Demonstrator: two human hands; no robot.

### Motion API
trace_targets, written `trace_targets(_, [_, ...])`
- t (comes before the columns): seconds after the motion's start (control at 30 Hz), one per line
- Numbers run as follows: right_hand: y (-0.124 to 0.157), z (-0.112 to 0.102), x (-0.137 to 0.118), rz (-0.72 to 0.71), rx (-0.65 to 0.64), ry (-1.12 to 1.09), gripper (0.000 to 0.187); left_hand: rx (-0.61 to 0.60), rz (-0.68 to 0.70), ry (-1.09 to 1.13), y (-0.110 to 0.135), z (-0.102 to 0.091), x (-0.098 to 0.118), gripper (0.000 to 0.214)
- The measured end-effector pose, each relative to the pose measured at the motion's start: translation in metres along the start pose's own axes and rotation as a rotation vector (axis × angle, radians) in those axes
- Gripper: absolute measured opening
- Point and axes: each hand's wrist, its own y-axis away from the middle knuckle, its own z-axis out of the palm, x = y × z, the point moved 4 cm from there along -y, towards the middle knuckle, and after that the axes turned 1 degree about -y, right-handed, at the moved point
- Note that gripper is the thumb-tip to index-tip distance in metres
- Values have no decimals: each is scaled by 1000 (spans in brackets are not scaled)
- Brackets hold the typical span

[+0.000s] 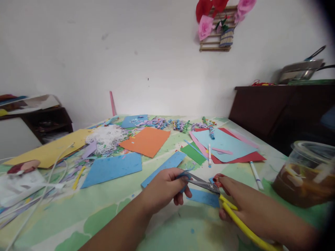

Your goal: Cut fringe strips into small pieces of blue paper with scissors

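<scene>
Here's the left hand [170,186], grip narrow, pinching a blue scrap [184,174] right at the tips of the scissors [213,187]! Across from it, the right hand [237,195] has its grip closed around their yellow handles. The scissors sit between the two hands, pointing left, parted just slightly, above the tabletop [162,228]. Underneath lies a short strip [204,198], also blue, and just beyond the left hand, a longer strip [164,168]. Further out, it's an orange sheet [148,141] with white shreds [108,137] beside it, coils [179,125] behind. Far right, a tub [298,188] near a marker [256,176].
</scene>
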Motion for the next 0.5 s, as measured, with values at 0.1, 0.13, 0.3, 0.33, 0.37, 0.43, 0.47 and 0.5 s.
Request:
trace_targets(0.1, [0, 2, -4, -27, -20, -31, 48, -37, -31, -85, 1, 4, -1, 15])
trace_targets(0.13, [0, 3, -5, -30, -23, -32, 48, -55, -54, -108, 1, 5, -2, 13])
trace_targets(0.3, [-1, 5, -7, -63, -76, -61, 51, -143, -72, -157, 2, 6, -8, 15])
trace_targets(0.33, [-1, 5, -7, -58, -84, -63, 52, -134, -61, -147, 1, 5, -8, 16])
trace_targets(0.37, [-1, 5, -6, -44, -88, -60, 53, -109, -49, -129, 0, 3, -8, 15])
trace_targets(0.43, [-2, 4, -3, -8, -80, -38, 54, -24, -23, -76, -1, -1, -7, 14])
trace_targets(0.47, [-2, 4, -2, 3, -76, -27, 55, 26, -13, -51, -1, -3, -5, 14])
trace_targets(0.5, [-2, 4, -1, 7, -72, -20, 55, 70, -6, -32, -1, -6, -4, 15])
